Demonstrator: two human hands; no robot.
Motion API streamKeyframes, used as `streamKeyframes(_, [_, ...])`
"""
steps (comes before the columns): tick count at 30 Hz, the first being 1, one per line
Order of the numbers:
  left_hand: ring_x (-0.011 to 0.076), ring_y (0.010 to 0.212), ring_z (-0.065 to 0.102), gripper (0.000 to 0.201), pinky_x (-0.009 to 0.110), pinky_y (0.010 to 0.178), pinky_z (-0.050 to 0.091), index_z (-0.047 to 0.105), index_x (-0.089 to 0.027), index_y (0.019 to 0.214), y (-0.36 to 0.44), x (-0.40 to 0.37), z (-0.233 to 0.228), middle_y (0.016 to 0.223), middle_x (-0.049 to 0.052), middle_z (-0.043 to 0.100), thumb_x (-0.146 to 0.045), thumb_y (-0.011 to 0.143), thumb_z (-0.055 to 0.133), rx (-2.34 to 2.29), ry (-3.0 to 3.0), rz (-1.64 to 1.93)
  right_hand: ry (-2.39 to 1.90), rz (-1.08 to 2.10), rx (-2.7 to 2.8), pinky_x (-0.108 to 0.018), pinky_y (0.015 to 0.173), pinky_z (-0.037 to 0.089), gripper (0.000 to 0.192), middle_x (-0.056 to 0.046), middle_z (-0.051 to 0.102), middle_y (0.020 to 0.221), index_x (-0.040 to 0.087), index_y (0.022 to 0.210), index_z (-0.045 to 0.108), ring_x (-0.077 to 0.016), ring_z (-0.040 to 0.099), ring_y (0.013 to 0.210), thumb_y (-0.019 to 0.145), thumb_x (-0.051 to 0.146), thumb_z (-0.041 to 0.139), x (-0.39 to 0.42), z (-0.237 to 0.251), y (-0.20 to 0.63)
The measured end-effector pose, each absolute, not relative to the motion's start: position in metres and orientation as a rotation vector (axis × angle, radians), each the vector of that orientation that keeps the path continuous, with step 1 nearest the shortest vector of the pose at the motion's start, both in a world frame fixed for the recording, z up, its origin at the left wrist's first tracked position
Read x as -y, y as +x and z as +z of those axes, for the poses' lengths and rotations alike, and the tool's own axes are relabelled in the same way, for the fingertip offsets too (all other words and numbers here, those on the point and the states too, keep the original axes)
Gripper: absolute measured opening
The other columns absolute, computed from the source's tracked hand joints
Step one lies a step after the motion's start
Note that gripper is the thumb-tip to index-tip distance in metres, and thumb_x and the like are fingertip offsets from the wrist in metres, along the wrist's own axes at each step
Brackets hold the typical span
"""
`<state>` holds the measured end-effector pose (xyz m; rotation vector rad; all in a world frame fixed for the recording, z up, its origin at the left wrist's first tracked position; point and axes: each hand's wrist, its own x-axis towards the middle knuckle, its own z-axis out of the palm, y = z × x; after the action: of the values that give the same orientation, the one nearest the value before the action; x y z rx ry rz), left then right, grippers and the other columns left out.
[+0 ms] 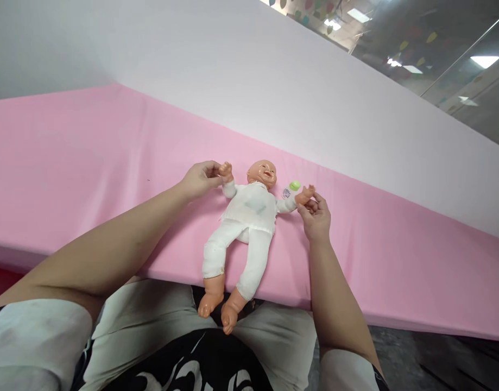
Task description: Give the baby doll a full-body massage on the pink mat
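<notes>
A baby doll [249, 214] in white clothes lies on its back on a pink sheet [90, 157], its bare feet hanging over the near edge. My left hand [201, 178] pinches the doll's small hand on the left side. My right hand [315, 215] holds the doll's other hand, on the right. Both doll arms are spread out sideways. A small bottle with a green cap [292, 188] lies on the sheet just behind the doll's right-side arm, close to my right hand.
A white wall [273, 87] rises directly behind the pink surface. The pink surface's near edge [416, 320] runs across in front of my lap. A dark floor [436, 364] shows at the lower right. Glass panels and ceiling lights sit at the top right.
</notes>
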<state>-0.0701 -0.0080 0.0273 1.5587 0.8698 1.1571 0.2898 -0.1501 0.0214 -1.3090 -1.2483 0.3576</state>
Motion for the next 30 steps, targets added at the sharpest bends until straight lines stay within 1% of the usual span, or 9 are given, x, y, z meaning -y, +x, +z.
streamKeyframes(3, [0.0237,0.088,0.073,0.04,0.035,0.078,0.057,0.078,-0.02,0.1,-0.063,0.027,0.035,0.099,0.007,0.079,-0.046,0.071,0.087,-0.809,1.875,1.03,-1.286,0.26,1.545,-0.041,0.087,0.064,0.043,-0.007,0.076,0.121,0.028,0.125,0.071,-0.0239,0.073,0.106,0.084,0.031,0.08,0.161,0.029,0.267])
streamKeyframes(5, [0.0224,0.087,0.071,0.033,0.034,0.076,0.055,0.081,-0.023,0.1,-0.059,0.037,0.038,0.099,0.006,0.079,-0.044,0.074,0.083,-0.747,2.114,0.949,-1.266,0.159,1.81,-0.046,0.095,0.062,0.034,-0.005,0.077,0.118,0.03,0.12,0.075,-0.0247,0.071,0.109,0.086,0.022,0.075,0.166,0.033,0.255])
streamKeyframes(8, [0.0221,0.09,0.07,0.024,0.033,0.08,0.054,0.081,-0.023,0.096,-0.053,0.045,0.039,0.098,0.006,0.077,-0.035,0.077,0.077,-0.591,2.4,0.905,-1.232,-0.007,2.129,-0.051,0.107,0.057,0.037,-0.006,0.076,0.122,0.029,0.12,0.077,-0.0272,0.068,0.116,0.087,0.013,0.07,0.171,0.036,0.242])
streamKeyframes(14, [0.023,0.092,0.068,0.015,0.035,0.085,0.052,0.079,-0.023,0.09,-0.045,0.049,0.036,0.094,0.006,0.075,-0.028,0.08,0.07,-0.586,2.665,0.815,-1.321,-0.092,2.212,-0.053,0.108,0.056,0.037,-0.008,0.074,0.129,0.027,0.124,0.075,-0.0302,0.065,0.121,0.089,0.015,0.069,0.168,0.032,0.236])
streamKeyframes(18, [0.0256,0.096,0.069,0.019,0.037,0.09,0.053,0.079,-0.025,0.092,-0.045,0.051,0.038,0.099,0.007,0.076,-0.035,0.077,0.073,-0.652,2.588,0.827,-1.402,-0.043,2.082,-0.055,0.108,0.055,0.035,-0.006,0.077,0.12,0.03,0.121,0.076,-0.0315,0.068,0.115,0.088,0.021,0.074,0.161,0.025,0.238])
streamKeyframes(21, [0.0258,0.095,0.07,0.029,0.037,0.091,0.053,0.08,-0.026,0.1,-0.048,0.049,0.041,0.101,0.006,0.078,-0.045,0.078,0.075,-0.825,2.384,0.939,-1.473,0.064,1.799,-0.049,0.099,0.059,0.035,-0.006,0.078,0.117,0.031,0.123,0.075,-0.0284,0.071,0.104,0.088,0.032,0.077,0.158,0.023,0.244])
streamKeyframes(24, [0.0221,0.088,0.07,0.035,0.032,0.084,0.054,0.077,-0.025,0.108,-0.054,0.041,0.041,0.103,0.004,0.078,-0.048,0.082,0.074,-1.039,2.076,1.121,-1.463,0.169,1.394,-0.04,0.091,0.061,0.048,-0.007,0.076,0.124,0.029,0.137,0.066,-0.024,0.073,0.105,0.092,0.043,0.073,0.155,0.024,0.259])
streamKeyframes(28, [0.0215,0.091,0.07,0.04,0.031,0.08,0.054,0.071,-0.023,0.116,-0.069,0.017,0.035,0.107,0.004,0.077,-0.042,0.08,0.075,-1.272,1.748,1.254,-1.406,0.36,1.068,-0.034,0.085,0.062,0.066,-0.01,0.073,0.133,0.027,0.15,0.047,-0.0206,0.074,0.107,0.093,0.05,0.07,0.146,0.018,0.297])
streamKeyframes(30, [0.0229,0.09,0.071,0.04,0.032,0.079,0.054,0.068,-0.023,0.115,-0.077,0.002,0.028,0.104,0.005,0.077,-0.041,0.079,0.076,-1.388,1.682,1.215,-1.486,0.488,0.954,-0.027,0.07,0.061,0.07,-0.011,0.075,0.127,0.026,0.145,0.047,-0.0179,0.075,0.09,0.087,0.05,0.076,0.141,0.01,0.317])
